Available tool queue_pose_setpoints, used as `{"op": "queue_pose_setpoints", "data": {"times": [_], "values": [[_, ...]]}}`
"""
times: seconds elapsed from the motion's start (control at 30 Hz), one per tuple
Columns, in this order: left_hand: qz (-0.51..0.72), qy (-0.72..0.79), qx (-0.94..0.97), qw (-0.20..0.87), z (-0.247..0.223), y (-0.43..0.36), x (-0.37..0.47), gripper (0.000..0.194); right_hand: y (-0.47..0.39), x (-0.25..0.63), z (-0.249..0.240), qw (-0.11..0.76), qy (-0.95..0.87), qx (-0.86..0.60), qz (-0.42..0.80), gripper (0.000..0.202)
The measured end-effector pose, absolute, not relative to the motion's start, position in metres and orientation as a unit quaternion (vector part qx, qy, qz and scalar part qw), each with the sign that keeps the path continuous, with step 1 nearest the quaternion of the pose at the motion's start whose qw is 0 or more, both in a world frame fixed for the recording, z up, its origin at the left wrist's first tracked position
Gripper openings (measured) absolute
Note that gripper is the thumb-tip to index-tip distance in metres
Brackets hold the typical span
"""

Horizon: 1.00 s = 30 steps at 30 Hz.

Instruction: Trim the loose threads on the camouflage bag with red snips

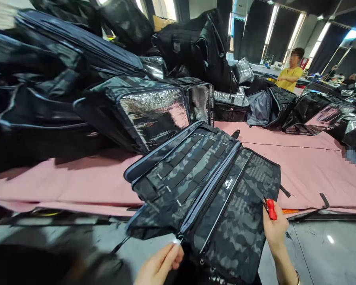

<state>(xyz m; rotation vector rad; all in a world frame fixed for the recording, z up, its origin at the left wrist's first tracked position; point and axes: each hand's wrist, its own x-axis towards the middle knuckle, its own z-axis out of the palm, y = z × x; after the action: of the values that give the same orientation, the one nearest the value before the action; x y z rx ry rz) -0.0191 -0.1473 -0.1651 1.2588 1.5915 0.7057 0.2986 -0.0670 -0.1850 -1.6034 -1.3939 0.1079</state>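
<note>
From where I stand, a long table under pink cloth point(106, 184) runs right across the person's front. Dark bags point(62, 132) are heaped along its left and far side, and one open bag point(154, 113) among them shows a shiny silver lining. Closer in, the camouflage bag point(237, 206) lies opened out at the near edge of the table, its far part over the pink cloth and its near end sticking out past the edge, toward the person. A pale-edged zip point(209, 190) runs down its middle. Far off to the right, a co-worker in a yellow top point(289, 77) is by another table.

The left hand point(163, 261) is at the near end of that zip, thumb and fingertips pressed together; I cannot tell what is between them. The right hand point(274, 227) is at the bag's right edge, fingers curled round small red-handled snips point(271, 209), the dark tips pointing up over the camouflage. A short black strap point(284, 191) pokes out from that edge, and a small white logo point(229, 184) on the front reads MATEIN
</note>
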Motion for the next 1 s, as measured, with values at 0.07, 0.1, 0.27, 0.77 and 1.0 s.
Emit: {"op": "queue_pose_setpoints", "data": {"times": [0.07,0.1,0.27,0.77,1.0], "values": [[0.313,0.682,0.478,0.456,-0.172,-0.143,-0.014,0.058,-0.066,0.301,-0.187,0.486,-0.568,-0.662,0.055,0.029],[0.319,0.695,0.473,0.437,-0.173,-0.140,-0.011,0.058,-0.066,0.302,-0.188,0.487,-0.568,-0.661,0.059,0.030],[0.340,0.710,0.512,0.343,-0.163,-0.119,0.006,0.049,-0.065,0.307,-0.185,0.527,-0.529,-0.662,0.068,0.038],[0.412,0.502,0.750,-0.125,-0.126,-0.059,0.025,0.014,-0.113,0.302,-0.203,0.510,-0.636,-0.571,0.099,0.018],[0.305,0.497,0.772,-0.254,-0.118,-0.046,0.026,0.021,-0.116,0.288,-0.205,0.526,-0.609,-0.589,0.074,0.018]]}}
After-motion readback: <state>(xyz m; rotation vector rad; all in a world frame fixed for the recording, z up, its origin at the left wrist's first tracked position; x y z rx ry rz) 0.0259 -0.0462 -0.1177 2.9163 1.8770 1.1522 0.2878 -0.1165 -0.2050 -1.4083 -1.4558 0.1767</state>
